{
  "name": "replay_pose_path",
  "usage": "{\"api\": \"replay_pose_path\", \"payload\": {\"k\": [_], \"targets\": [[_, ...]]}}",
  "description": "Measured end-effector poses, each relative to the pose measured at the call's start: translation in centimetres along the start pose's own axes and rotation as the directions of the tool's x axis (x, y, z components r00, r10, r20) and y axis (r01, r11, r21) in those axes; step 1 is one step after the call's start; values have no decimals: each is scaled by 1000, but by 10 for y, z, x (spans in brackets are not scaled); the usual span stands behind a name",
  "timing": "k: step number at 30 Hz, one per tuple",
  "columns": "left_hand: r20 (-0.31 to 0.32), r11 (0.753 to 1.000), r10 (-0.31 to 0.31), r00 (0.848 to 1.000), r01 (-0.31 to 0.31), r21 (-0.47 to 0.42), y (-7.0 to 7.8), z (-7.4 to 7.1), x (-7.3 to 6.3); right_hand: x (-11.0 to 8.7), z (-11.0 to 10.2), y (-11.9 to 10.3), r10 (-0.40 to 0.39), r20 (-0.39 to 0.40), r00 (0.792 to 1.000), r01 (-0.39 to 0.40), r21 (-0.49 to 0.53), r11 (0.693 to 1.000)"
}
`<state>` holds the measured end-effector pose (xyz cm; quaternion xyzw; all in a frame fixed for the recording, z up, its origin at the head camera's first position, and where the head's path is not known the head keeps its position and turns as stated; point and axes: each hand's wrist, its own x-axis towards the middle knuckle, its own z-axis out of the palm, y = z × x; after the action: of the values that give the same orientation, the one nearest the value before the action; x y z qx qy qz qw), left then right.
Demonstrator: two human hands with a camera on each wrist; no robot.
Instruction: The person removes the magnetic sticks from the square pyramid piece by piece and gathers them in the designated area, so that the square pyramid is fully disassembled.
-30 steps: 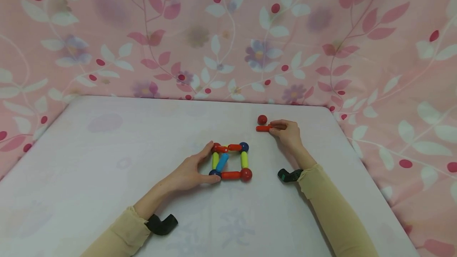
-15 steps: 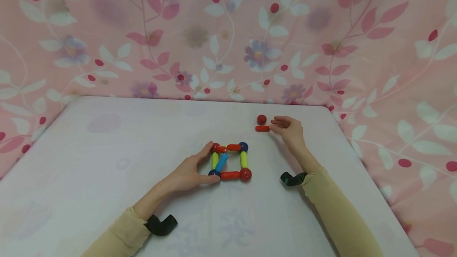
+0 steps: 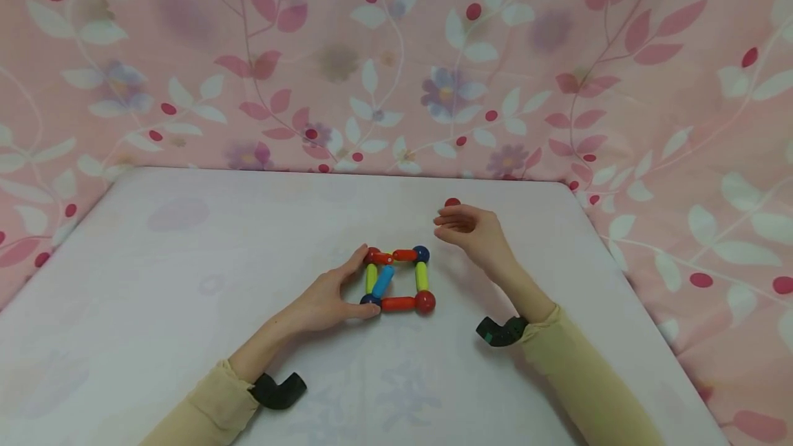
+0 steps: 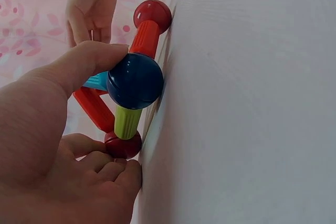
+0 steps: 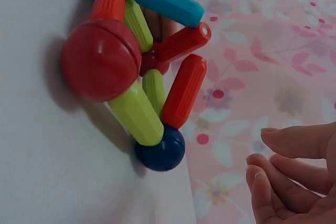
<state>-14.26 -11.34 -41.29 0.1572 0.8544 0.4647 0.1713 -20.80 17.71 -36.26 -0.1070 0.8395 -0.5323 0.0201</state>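
On the table a frame of magnetic building sticks and balls (image 3: 398, 304) lies in front of me, with red and blue balls at its corners joined by red and yellow-green sticks. A light blue stick (image 5: 168, 2) and two red sticks slant up from the corners. My left hand (image 3: 325, 301) holds its left side, thumb on the near blue ball (image 4: 135, 81), fingertips at the far red ball (image 4: 123, 145). My right hand (image 3: 480, 236) hovers behind and right of it, fingers loosely curved, thumb apart, nothing visible between them.
A loose red ball (image 3: 453, 202) shows just past my right hand, partly covered by it. The white-clothed table (image 3: 186, 260) ends at a pink floral curtain (image 3: 334, 60). Each wrist carries a black camera mount (image 3: 279, 391).
My right hand drew off the loose red stick, then moved left and now covers where that stick lay. The left hand and the frame stay in place.
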Motion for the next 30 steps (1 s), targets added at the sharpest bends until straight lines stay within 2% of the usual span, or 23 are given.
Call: {"api": "replay_pose_path", "payload": {"k": [6, 17, 23, 30], "targets": [[0, 1000, -1, 1000, 1, 0, 0, -1, 0, -4, 15, -2, -78, 93, 993, 89, -121, 989], [-1, 1000, 3, 1000, -3, 22, 0, -1, 0, -8, 36, 1, -144, 204, 968, 188, -214, 959], [-4, 1000, 10, 1000, -10, 26, 0, -2, -1, -7, 43, 7, -167, 211, 963, 220, -260, 940], [-7, 1000, 9, 1000, -9, 27, 0, -2, -1, -8, 48, 9, -167, 178, 970, 213, -282, 936]]}}
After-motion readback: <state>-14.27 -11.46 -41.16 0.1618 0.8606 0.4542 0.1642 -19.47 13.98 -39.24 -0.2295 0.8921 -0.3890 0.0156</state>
